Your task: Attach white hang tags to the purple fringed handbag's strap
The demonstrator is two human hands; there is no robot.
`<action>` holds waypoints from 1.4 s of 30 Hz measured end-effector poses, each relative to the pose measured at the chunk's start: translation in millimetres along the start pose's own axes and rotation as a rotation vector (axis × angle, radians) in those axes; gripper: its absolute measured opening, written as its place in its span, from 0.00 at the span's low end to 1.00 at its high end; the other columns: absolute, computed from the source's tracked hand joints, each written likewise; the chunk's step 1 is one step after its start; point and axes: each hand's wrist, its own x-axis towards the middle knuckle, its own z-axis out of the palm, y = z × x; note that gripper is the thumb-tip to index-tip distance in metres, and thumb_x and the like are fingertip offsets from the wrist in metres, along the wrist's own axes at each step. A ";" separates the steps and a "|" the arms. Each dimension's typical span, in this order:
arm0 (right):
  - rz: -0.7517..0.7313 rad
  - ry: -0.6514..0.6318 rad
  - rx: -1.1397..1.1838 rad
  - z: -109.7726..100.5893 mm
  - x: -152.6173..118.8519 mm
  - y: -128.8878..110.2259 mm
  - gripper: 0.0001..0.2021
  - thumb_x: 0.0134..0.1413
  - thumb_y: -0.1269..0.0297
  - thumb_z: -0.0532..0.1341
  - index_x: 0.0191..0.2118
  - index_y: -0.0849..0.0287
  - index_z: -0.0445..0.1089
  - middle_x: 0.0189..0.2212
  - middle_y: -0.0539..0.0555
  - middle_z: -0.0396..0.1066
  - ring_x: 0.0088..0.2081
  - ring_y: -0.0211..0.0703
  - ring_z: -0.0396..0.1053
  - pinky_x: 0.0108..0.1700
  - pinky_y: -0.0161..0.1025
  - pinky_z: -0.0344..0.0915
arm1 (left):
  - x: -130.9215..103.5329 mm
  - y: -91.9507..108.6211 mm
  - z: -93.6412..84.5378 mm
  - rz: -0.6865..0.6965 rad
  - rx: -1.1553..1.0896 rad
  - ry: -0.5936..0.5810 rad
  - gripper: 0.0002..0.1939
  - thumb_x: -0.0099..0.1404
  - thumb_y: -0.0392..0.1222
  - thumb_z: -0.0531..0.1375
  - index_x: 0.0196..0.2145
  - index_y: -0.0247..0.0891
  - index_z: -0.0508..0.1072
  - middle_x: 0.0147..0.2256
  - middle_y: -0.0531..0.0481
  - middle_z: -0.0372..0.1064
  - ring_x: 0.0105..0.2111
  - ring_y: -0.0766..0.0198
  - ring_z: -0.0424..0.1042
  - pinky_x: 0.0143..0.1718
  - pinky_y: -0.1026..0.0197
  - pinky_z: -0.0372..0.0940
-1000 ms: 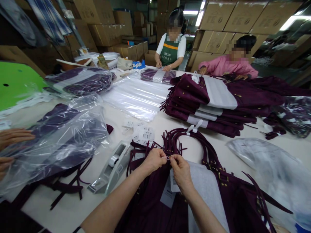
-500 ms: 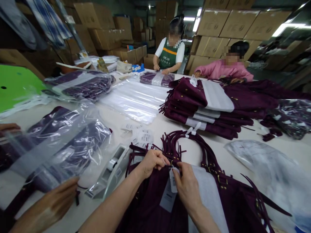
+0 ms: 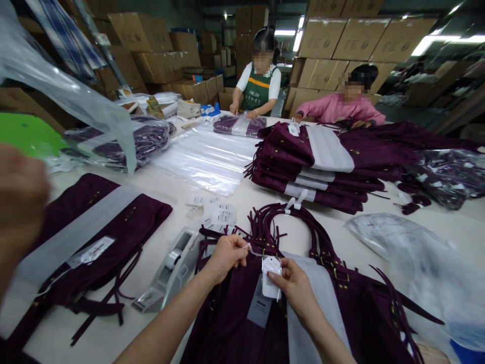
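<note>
A dark purple handbag (image 3: 231, 321) lies before me, its looped handles (image 3: 316, 225) stretched toward the far side and a white wrapping band (image 3: 316, 303) across it. My left hand (image 3: 227, 257) pinches a thin pale tag string (image 3: 255, 251) near the bag's upper edge. Between the thumb and fingers of my right hand (image 3: 299, 284) is a white hang tag (image 3: 270, 290), which faces up above the bag. Just below it, a grey card (image 3: 259, 306) rests on the purple material.
A tape dispenser (image 3: 166, 270) stands left of the bag, near loose printed labels (image 3: 220, 214). Further left lies another purple bag (image 3: 151, 212), beside a co-worker's blurred hand (image 3: 20, 207). Stacked bags (image 3: 280, 151) and clear plastic sleeves (image 3: 208, 156) lie beyond. Two people work across the table.
My left hand has drawn slightly left with the string, and my right hand now holds the tag facing up. At left, the co-worker has lifted the clear plastic off the other bag.
</note>
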 end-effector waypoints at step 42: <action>0.138 -0.130 0.375 -0.6 -10.4 5.2 0.18 0.30 0.60 0.70 0.29 0.61 0.66 0.21 0.49 0.71 0.21 0.37 0.67 0.25 0.32 0.61 | 2.6 -4.7 5.9 0.123 0.799 0.064 0.06 0.52 0.32 0.55 0.24 0.37 0.72 0.25 0.52 0.70 0.28 0.65 0.67 0.33 0.65 0.58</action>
